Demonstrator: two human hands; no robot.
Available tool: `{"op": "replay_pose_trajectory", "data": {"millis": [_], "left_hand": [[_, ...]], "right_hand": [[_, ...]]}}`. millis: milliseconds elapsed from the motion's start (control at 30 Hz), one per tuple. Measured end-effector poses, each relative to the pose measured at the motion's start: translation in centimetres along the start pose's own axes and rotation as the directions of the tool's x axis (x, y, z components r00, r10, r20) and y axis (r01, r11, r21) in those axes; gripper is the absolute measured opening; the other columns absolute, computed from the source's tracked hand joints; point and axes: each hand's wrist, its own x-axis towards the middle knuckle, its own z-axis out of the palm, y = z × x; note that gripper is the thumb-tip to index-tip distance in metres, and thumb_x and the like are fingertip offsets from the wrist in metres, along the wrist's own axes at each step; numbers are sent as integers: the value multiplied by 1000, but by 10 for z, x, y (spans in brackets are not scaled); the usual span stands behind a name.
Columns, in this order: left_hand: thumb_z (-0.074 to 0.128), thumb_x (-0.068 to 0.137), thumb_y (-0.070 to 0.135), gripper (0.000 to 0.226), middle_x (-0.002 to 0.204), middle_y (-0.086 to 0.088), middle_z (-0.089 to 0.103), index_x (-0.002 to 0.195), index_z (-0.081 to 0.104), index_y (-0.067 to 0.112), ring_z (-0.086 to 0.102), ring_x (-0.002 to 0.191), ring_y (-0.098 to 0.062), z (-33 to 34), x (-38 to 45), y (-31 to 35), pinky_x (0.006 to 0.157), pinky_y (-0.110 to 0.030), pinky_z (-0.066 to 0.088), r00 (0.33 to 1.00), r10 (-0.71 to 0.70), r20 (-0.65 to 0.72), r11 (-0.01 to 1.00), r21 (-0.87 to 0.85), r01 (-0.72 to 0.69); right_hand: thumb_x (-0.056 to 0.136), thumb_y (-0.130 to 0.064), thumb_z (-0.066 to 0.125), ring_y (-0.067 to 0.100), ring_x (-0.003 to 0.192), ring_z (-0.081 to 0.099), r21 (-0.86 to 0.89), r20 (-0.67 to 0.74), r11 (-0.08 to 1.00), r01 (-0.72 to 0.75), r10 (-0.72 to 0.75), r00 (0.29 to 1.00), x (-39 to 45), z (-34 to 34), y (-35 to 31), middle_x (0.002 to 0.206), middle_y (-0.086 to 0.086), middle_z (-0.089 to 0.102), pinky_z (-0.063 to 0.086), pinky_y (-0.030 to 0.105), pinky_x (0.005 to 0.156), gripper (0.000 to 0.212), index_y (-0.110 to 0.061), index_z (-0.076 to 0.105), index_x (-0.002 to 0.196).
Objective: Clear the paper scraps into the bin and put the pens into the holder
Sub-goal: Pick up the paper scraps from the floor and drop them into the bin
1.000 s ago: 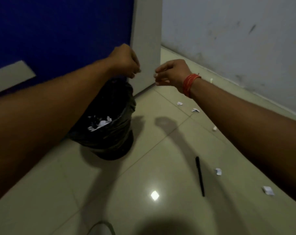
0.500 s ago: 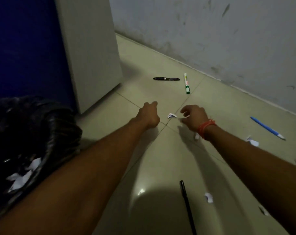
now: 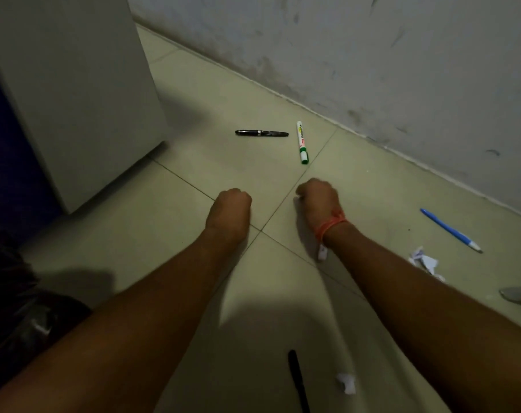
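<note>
My left hand is a closed fist just above the tiled floor, with nothing showing in it. My right hand, with an orange thread at the wrist, has its fingers curled down onto the floor where a small paper scrap lay; the scrap is hidden under them. More paper scraps lie by my right wrist, at the right and near the bottom. A black pen and a green marker lie beyond my hands. At the right lies a blue pen; another black pen is at the bottom.
The bin with its black bag is at the lower left edge, mostly out of frame. A white cabinet side stands at the left and a scuffed wall runs along the back. A grey object pokes in at the right edge.
Both hands left the bin and reached down to the floor. The right hand closed over the scrap that lay between the hands half a second ago; the view moved closer.
</note>
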Motion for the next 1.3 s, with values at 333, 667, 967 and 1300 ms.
{"op": "replay_pose_trajectory", "data": {"millis": [333, 667, 967, 1300], "left_hand": [[65, 82, -4, 22, 99, -14, 75, 93, 79, 8, 71, 92, -27, 4, -20, 16, 87, -33, 58, 980, -199, -28, 850, -502, 159], [72, 82, 0, 15, 99, -9, 75, 90, 78, 11, 73, 86, -21, -51, -40, -9, 85, -32, 60, 961, -259, -93, 786, -599, 154], [74, 79, -4, 7, 85, -18, 73, 87, 73, -3, 75, 74, -28, -194, -102, -54, 69, -34, 64, 954, -282, -106, 649, -753, 109], [78, 74, 1, 10, 86, -17, 77, 84, 77, -1, 76, 83, -26, -313, -233, -152, 76, -39, 63, 933, -358, 27, 823, -462, 329]], "right_hand": [[80, 2, 57, 34, 97, 64, 28, 129, 999, -15, 12, 992, 11, 5, 22, 104, 17, 70, 47, 30, 83, 26, -2, 71, 101], [80, -6, 67, 29, 95, 68, 493, -56, 867, -69, 111, 992, -4, -13, -20, 100, 12, 75, 53, 35, 91, 17, -6, 76, 94], [76, 3, 73, 29, 75, 71, 910, -116, 396, 121, -36, 993, -45, -123, -114, 94, 23, 71, 61, 42, 76, 12, 2, 73, 88], [75, 1, 76, 22, 72, 73, 889, -147, 351, 295, -392, 908, -108, -197, -245, 84, 13, 73, 62, 34, 71, 13, 2, 73, 87]]}}
